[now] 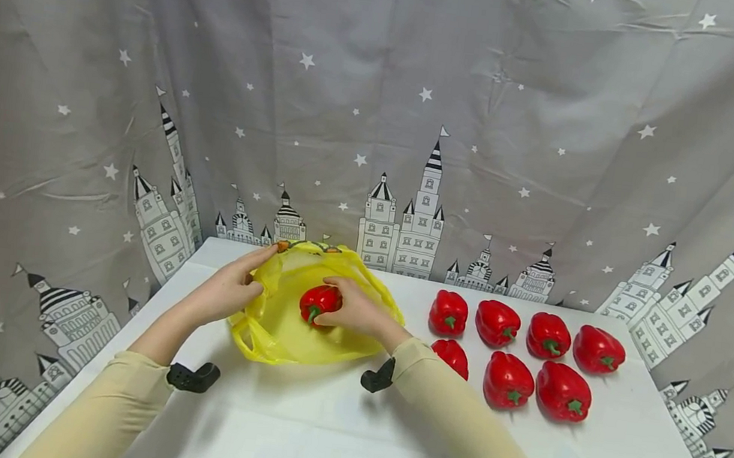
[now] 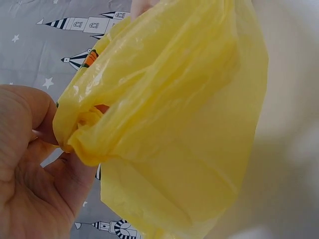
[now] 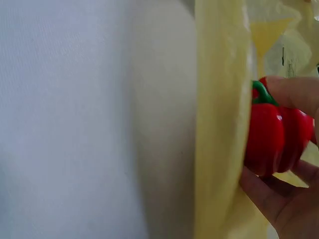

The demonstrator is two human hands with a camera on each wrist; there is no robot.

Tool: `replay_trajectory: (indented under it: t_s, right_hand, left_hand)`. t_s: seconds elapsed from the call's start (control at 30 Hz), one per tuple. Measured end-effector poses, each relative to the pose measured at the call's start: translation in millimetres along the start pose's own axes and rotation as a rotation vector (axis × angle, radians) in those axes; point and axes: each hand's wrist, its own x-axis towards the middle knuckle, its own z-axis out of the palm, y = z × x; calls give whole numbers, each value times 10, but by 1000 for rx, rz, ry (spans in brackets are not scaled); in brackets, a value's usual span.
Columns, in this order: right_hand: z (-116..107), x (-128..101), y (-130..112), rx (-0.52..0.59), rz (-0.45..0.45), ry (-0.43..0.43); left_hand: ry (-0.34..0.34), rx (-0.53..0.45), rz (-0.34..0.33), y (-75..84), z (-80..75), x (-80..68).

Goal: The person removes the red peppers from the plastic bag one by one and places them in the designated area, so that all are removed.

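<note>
A yellow plastic bag (image 1: 288, 326) lies open on the white table (image 1: 343, 438) at the back left. My left hand (image 1: 227, 290) pinches the bag's rim and holds it up; in the left wrist view the bunched yellow plastic (image 2: 164, 114) is gripped between thumb and fingers (image 2: 30, 164). My right hand (image 1: 357, 311) holds a red bell pepper (image 1: 320, 301) inside the bag's mouth. The right wrist view shows the pepper (image 3: 274, 139) with its green stem, fingers (image 3: 289, 94) curled round it, behind the bag's edge (image 3: 222, 124).
Several more red peppers (image 1: 518, 337) lie in two rows on the right half of the table. A grey curtain with stars and castles (image 1: 421, 114) hangs behind and on both sides. The table's edges drop off left and right.
</note>
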Motion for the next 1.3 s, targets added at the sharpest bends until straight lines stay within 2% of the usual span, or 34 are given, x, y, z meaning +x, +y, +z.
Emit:
replay_trajectory:
  t_s: [0.27,0.57,0.97,1.3]
  right_hand:
    - [82,32,40,30,54,37]
    - [70,7,29,68,24,25]
    - [107,1,28,118,27,57]
    - [2,-97,-37,138,11,58]
  left_hand:
    - [-4,-7,0,-20,1,-13]
    - [-5,-12,0,-18,11,-19]
    - [-2,-25,27,1,17,-32]
    - [-12,-14,11,-16,9,-39]
